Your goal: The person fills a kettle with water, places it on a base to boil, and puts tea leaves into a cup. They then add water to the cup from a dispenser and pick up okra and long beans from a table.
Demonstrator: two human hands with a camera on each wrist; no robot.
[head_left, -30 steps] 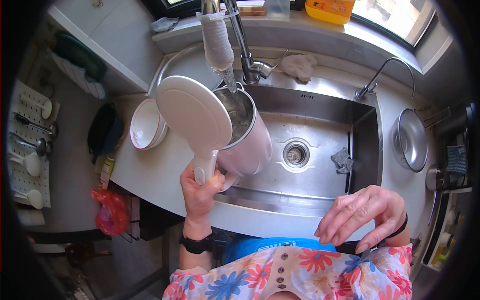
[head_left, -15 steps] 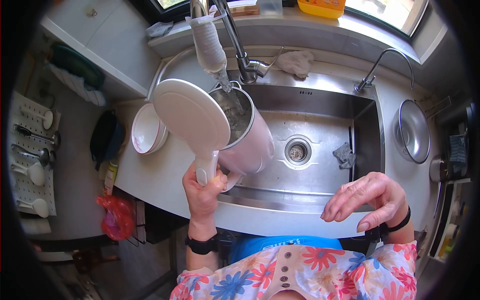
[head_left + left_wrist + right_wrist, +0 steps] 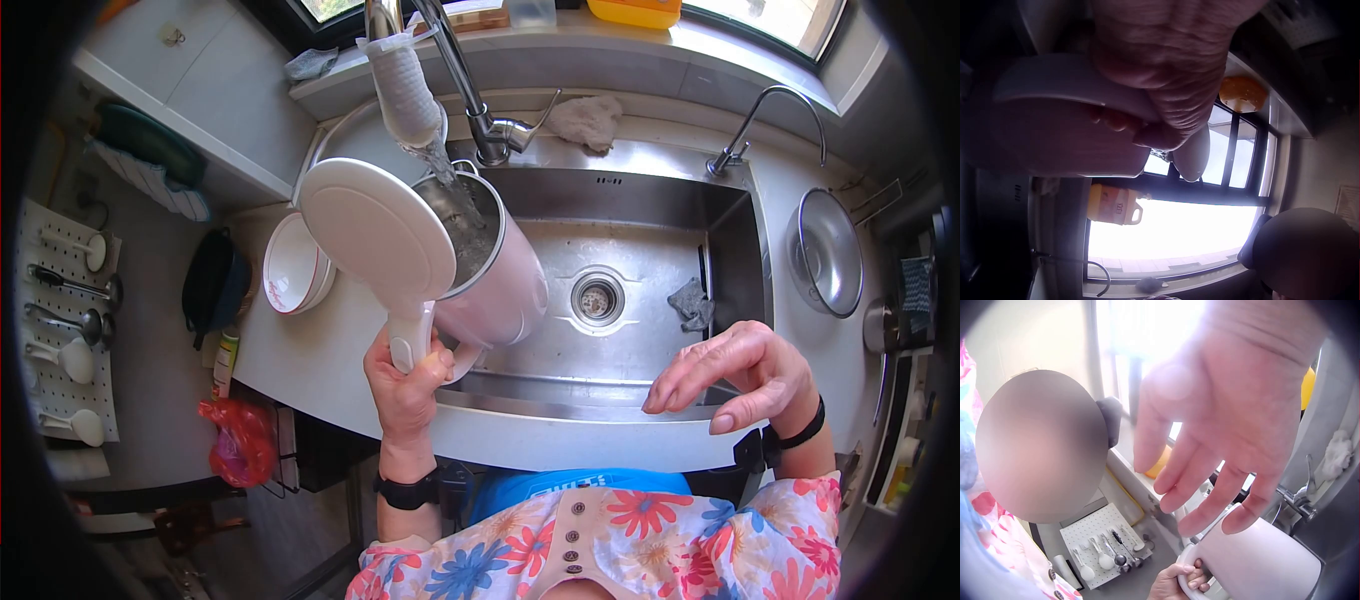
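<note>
My left hand [image 3: 403,395] grips the handle of a pale pink electric kettle [image 3: 505,300], tilted over the left side of the sink. Its round white lid [image 3: 378,225] stands open, leaning left. From the faucet's cloth-wrapped spout [image 3: 403,95] a stream of water [image 3: 437,160] runs into the kettle's steel inside, where the water is rippling. In the right wrist view, the kettle body [image 3: 1260,553] shows with the left hand's fingers around its handle. My right hand [image 3: 735,378] hovers by the sink's front edge, fingers loosely bent, holding nothing.
The steel sink [image 3: 640,370] has a drain [image 3: 598,299] and a grey rag [image 3: 691,304]. White bowls [image 3: 292,265] stand left of the kettle, a metal strainer [image 3: 830,250] on the right counter. Behind are the faucet lever [image 3: 545,112], a crumpled cloth [image 3: 588,122] and a thin second tap [image 3: 800,90].
My right hand has risen slightly away from my body. The left hand keeps the kettle under the running water, nearly still. The head view has shifted a little.
</note>
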